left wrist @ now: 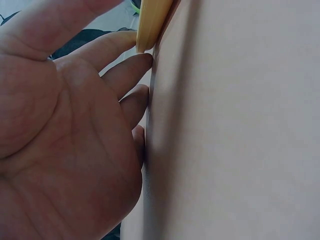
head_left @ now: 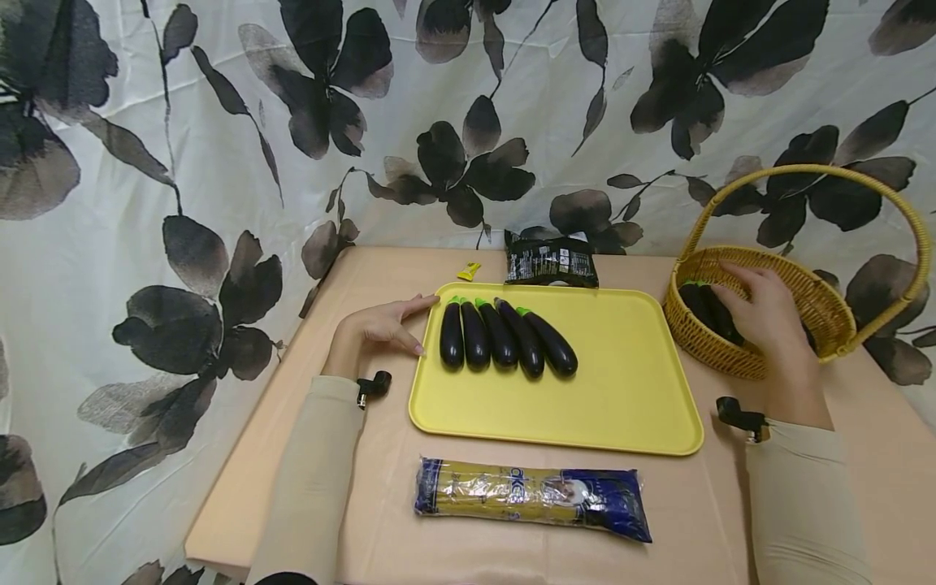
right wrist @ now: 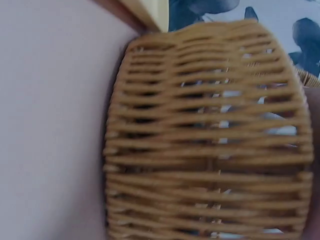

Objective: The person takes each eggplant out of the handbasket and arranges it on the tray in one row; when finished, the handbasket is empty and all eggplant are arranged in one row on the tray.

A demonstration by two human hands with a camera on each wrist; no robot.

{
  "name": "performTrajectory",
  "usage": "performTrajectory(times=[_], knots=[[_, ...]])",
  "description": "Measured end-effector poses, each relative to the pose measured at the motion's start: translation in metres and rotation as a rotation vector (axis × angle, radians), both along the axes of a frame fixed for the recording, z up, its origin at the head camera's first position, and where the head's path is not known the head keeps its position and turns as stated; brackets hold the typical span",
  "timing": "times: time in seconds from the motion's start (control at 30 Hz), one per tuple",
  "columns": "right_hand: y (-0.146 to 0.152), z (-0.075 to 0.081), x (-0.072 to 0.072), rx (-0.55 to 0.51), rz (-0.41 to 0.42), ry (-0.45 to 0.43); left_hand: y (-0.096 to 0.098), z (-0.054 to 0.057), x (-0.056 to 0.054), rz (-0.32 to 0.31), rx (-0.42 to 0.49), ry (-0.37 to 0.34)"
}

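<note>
Several dark eggplants [head_left: 500,335] with green stem ends lie side by side on the left half of a yellow tray [head_left: 621,382]. My left hand [head_left: 383,325] is at the tray's left edge, its fingers extended and fingertips against the rim; the left wrist view shows the open palm [left wrist: 65,135] beside the tray edge [left wrist: 150,25]. My right hand [head_left: 768,313] reaches down into a wicker basket [head_left: 712,353], over more eggplants [head_left: 702,309]. Part of its fingers is hidden, and I cannot tell whether they grip one. Basket weave [right wrist: 210,135] fills most of the right wrist view.
A long blue-and-yellow pack of what looks like spaghetti [head_left: 530,497] lies in front of the tray. Behind it are a black packet [head_left: 552,262] and a small yellow wrapper [head_left: 469,271]. The basket's tall handle [head_left: 812,171] arches above my right hand. Floral cloth [head_left: 241,187] hangs behind the table.
</note>
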State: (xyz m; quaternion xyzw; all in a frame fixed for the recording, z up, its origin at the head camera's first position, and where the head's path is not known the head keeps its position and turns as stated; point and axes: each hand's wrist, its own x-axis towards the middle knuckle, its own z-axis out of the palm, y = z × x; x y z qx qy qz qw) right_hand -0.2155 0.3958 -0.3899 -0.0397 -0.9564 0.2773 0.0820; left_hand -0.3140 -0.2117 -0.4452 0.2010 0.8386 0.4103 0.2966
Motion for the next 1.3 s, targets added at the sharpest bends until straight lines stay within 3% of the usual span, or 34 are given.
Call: performTrajectory(times=[0.33,0.47,0.8,1.3], knots=[[0.018,-0.005,-0.001,0.100,0.079,-0.247,-0.001,0.001,0.001,-0.007,-0.013,0.016],[0.020,-0.006,-0.001,0.103,0.089,-0.302,-0.001,0.002,0.001,-0.007,-0.022,0.025],[0.018,-0.007,-0.003,0.123,0.120,-0.355,0.000,0.004,0.004,-0.006,-0.027,0.026],[0.021,-0.004,0.000,0.061,0.095,-0.277,0.000,0.007,0.006,0.013,-0.037,0.010]])
